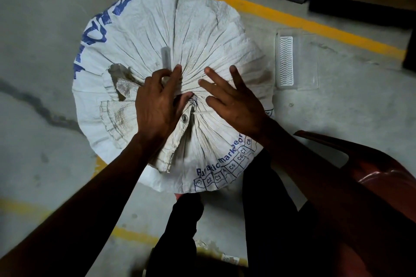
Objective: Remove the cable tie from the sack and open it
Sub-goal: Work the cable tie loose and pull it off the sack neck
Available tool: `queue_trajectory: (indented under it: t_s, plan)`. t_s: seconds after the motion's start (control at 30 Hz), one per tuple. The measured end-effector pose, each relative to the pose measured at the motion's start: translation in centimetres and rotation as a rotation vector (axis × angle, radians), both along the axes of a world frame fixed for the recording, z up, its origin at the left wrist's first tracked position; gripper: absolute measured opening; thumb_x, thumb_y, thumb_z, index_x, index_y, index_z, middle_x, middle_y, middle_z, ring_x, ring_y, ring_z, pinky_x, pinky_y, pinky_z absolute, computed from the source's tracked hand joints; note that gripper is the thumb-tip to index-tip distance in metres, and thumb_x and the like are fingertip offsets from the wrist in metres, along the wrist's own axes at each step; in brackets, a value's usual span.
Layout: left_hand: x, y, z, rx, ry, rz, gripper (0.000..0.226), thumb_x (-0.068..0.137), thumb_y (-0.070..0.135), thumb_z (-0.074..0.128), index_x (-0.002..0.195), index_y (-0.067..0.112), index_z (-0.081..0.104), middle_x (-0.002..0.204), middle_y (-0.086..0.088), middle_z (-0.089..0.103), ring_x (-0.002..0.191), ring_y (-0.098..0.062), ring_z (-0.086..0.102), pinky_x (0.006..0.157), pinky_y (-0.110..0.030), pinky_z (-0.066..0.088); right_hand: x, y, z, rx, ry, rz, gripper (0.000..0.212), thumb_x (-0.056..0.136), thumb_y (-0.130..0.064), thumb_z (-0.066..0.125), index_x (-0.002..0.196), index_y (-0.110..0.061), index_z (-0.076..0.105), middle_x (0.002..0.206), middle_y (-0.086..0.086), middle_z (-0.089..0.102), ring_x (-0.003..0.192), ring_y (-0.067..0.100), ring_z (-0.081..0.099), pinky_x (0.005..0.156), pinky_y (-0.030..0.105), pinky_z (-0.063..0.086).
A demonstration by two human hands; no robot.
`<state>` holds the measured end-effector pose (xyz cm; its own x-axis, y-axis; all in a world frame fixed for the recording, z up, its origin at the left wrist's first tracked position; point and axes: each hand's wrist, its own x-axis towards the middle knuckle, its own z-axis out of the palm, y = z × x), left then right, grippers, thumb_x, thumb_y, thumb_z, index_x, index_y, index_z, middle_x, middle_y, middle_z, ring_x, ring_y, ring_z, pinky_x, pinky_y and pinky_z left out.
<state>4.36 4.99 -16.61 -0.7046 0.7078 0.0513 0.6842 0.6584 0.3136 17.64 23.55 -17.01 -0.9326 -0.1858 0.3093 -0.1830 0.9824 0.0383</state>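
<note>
A white woven sack (202, 36) with blue print stands on the concrete floor, seen from above, its top gathered into pleats at a knot (194, 99). A thin pale cable tie (202, 113) runs out of the knot beside a flap with a metal eyelet (185, 117). My left hand (157, 105) rests on the sack left of the knot, thumb at the gather, fingers curled around a grey stick-like tool (166, 58) that points away from me. My right hand (234, 101) lies flat on the pleats right of the knot, fingers spread, holding nothing.
A clear plastic tray (310, 63) with a white ridged insert lies on the floor right of the sack. Yellow floor lines (315, 22) cross behind and in front. A reddish-brown seat (382, 175) is at my right. Dark racks stand at the back.
</note>
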Motion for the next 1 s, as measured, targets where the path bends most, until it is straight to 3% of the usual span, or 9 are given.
queue_trajectory:
  t_s: [0.1,0.23,0.4,0.5,0.6,0.73,0.83,0.93,1.0]
  plan:
    - [0.1,-0.2,0.7,-0.105,0.016,0.040,0.066,0.099,0.059,0.059,0.151,0.019,0.050,0.126,-0.011,0.064,0.106,-0.036,0.059,0.082,-0.046,0.047,-0.4,0.2,0.2,-0.023,-0.007,0.117,0.021,0.102,-0.004,0.052,0.089,-0.010,0.066,0.112,0.010,0.071,0.119,0.033,0.063,0.104,0.045,0.044]
    - [0.4,0.3,1.5,-0.173,0.056,0.009,0.075,0.099,0.053,0.059,0.158,0.013,0.038,0.133,-0.013,0.064,0.117,-0.040,0.053,0.088,-0.050,0.043,-0.8,-1.3,-0.7,-0.035,-0.148,0.098,0.007,0.093,-0.012,0.060,0.091,-0.014,0.067,0.085,0.003,0.062,0.082,0.026,0.060,0.072,0.038,0.042]
    - [0.3,0.5,2.3,-0.268,0.055,0.039,0.094,0.094,0.060,0.056,0.161,0.004,0.020,0.102,-0.017,0.070,0.107,-0.037,0.058,0.086,-0.048,0.039,-0.6,-3.7,-1.3,-0.222,-0.357,0.038,0.016,0.083,-0.007,0.052,0.085,-0.013,0.067,0.083,0.007,0.064,0.080,0.030,0.063,0.067,0.037,0.050]
    - [0.0,0.3,3.0,-0.329,0.073,0.032,0.088,0.091,0.069,0.054,0.152,0.009,0.034,0.091,-0.014,0.074,0.104,-0.038,0.060,0.086,-0.049,0.039,-0.1,-5.0,-1.2,-0.401,-0.412,0.053,0.029,0.078,-0.005,0.048,0.096,-0.015,0.069,0.088,0.005,0.067,0.081,0.030,0.063,0.067,0.035,0.052]
    - [-0.7,0.2,3.2,-0.347,0.062,-0.017,0.073,0.091,0.071,0.054,0.140,0.017,0.047,0.104,-0.008,0.075,0.110,-0.037,0.058,0.089,-0.049,0.037,0.7,-6.5,-1.1,-0.478,-0.576,0.084,0.051,0.068,0.002,0.057,0.113,-0.018,0.070,0.102,0.002,0.070,0.091,0.028,0.063,0.077,0.035,0.054]
    - [-1.2,0.5,2.5,-0.072,-0.070,-0.187,0.064,0.094,0.037,0.070,0.148,0.011,0.048,0.141,-0.016,0.057,0.125,-0.040,0.055,0.100,-0.049,0.044,0.8,-7.5,-1.6,-0.554,-0.679,0.072,0.055,0.071,0.000,0.042,0.117,-0.013,0.068,0.114,0.007,0.065,0.102,0.032,0.062,0.089,0.043,0.053]
    - [-1.0,0.8,2.3,0.002,-0.004,-0.358,0.042,0.096,0.023,0.065,0.137,0.015,0.062,0.145,-0.016,0.057,0.130,-0.038,0.056,0.102,-0.048,0.045,0.8,-7.2,-1.2,-0.597,-0.631,0.051,0.055,0.070,-0.006,0.035,0.113,-0.013,0.069,0.113,0.006,0.066,0.100,0.030,0.060,0.089,0.042,0.049]
    - [-1.1,0.2,1.7,0.077,-0.060,-0.422,0.026,0.101,0.027,0.064,0.118,0.011,0.075,0.143,-0.018,0.061,0.131,-0.038,0.058,0.104,-0.046,0.048,1.3,-6.6,-1.0,-0.520,-0.624,0.037,0.045,0.069,-0.009,0.049,0.105,-0.023,0.070,0.100,-0.004,0.068,0.094,0.024,0.058,0.083,0.039,0.046]
    - [-1.3,-0.3,1.3,0.057,-0.139,-0.417,0.043,0.099,0.046,0.067,0.118,0.008,0.075,0.148,-0.017,0.059,0.134,-0.038,0.057,0.108,-0.048,0.049,2.2,-5.5,-1.3,-0.495,-0.638,0.032,0.042,0.071,-0.014,0.048,0.103,-0.027,0.070,0.096,-0.009,0.067,0.095,0.021,0.057,0.084,0.036,0.042]
